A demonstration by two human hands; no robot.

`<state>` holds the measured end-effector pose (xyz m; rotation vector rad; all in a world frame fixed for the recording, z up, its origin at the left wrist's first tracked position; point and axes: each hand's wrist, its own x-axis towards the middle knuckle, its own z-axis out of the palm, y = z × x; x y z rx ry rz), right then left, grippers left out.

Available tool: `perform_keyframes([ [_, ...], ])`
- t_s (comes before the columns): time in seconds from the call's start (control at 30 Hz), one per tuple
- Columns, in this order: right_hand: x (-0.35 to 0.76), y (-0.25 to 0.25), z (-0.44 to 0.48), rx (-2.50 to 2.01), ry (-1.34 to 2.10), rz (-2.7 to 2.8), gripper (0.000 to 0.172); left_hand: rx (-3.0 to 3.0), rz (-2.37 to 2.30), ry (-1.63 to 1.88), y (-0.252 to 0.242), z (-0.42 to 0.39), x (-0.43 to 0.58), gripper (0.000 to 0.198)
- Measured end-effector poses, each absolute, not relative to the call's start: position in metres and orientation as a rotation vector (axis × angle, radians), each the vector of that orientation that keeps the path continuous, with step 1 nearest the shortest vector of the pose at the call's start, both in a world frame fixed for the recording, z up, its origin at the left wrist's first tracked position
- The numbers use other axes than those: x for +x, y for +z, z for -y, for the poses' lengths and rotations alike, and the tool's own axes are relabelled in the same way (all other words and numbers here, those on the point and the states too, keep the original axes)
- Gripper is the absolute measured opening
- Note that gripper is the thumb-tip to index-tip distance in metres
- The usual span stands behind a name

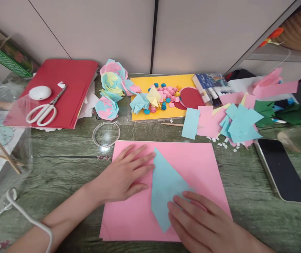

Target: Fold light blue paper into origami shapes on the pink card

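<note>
A folded light-blue sheet of paper (pixel 163 179) lies on a larger pink sheet of paper (pixel 129 221) at the front of the table. My left hand (pixel 124 175) rests on the pink sheet with its fingers spread, two fingertips at the blue paper's left edge. Over the lower right part of the blue paper, my right hand (pixel 205 221) lies with fingers stretched out and presses on it. Its thumb is hidden. Part of the blue paper is covered by this hand.
White scissors (pixel 43 113) lie on red paper (pixel 60 79) at the left. Folded paper flowers (pixel 112 84) and yellow paper (pixel 139 110) with small coloured pieces stand behind. Blue paper scraps (pixel 242 123) and a phone (pixel 282 170) are at the right. A white cord (pixel 34 221) crosses my left forearm.
</note>
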<state>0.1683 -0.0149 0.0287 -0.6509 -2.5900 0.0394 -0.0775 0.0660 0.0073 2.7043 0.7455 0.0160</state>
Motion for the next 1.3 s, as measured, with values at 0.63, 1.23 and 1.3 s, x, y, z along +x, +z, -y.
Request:
perform_keyframes([
  [0.63, 0.166, 0.004, 0.026, -0.913, 0.281, 2.779, 0.032, 2.654, -0.967, 0.12, 0.001, -0.069, -0.055, 0.043],
  [1.23, 0.185, 0.03, 0.008, -1.514, 1.068, 1.961, 0.03, 2.671, -0.903, 0.044, -0.002, -0.067, -0.059, 0.076],
  [1.3, 0.188, 0.033, 0.008, -1.421, 1.117, 2.02, 0.03, 2.664, -0.91, 0.046, -0.001, -0.067, -0.059, 0.076],
])
